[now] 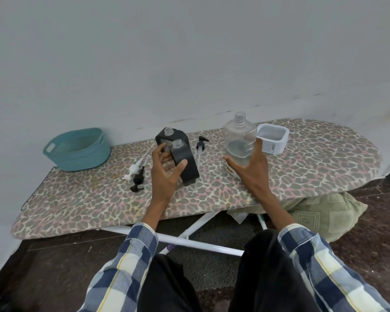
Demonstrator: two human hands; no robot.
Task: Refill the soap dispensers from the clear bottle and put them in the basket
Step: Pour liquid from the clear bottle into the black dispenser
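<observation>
Dispensers gripped by left hand, partly hidden; right hand spread against clear bottle, hold uncertain.

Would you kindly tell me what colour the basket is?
The basket is teal, seen clearly in the head view.

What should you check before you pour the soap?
1. Clear bottle cap off: ok.
2. Liquid left in it: ok, a little at the bottom.
3. Right hand gripping the bottle: not ok, fingers spread beside it.
4. Dispenser neck open: ok, its pumps lie on the board.
5. Left hand holding the dispenser: ok.
6. Teal basket ready: ok, upright at the board's left end.
</observation>
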